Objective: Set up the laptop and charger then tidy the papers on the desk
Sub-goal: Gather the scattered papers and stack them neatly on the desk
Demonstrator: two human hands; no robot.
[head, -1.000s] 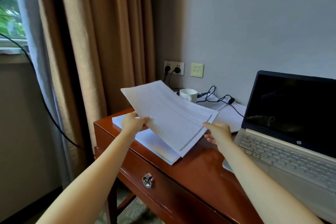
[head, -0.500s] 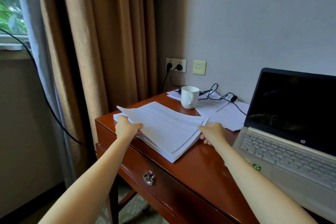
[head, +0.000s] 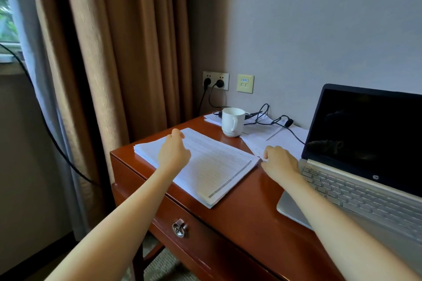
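Both arms reach across the desk [head: 239, 212]. The left hand [head: 174, 153], loosely curled and holding nothing, is over the paper stack [head: 217, 166] at the desk's left corner. The right hand [head: 279, 162], fingers bent, touches loose sheets [head: 274, 137] beside the laptop [head: 365, 189]; whether it grips them is unclear.

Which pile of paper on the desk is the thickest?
The printed stack at the front left; the sheets near the mug lie thin and loose.

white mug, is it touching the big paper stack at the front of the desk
Apart. The head view shows a strip of bare brown desk between the base of the white mug and the nearest edge of the paper stack.
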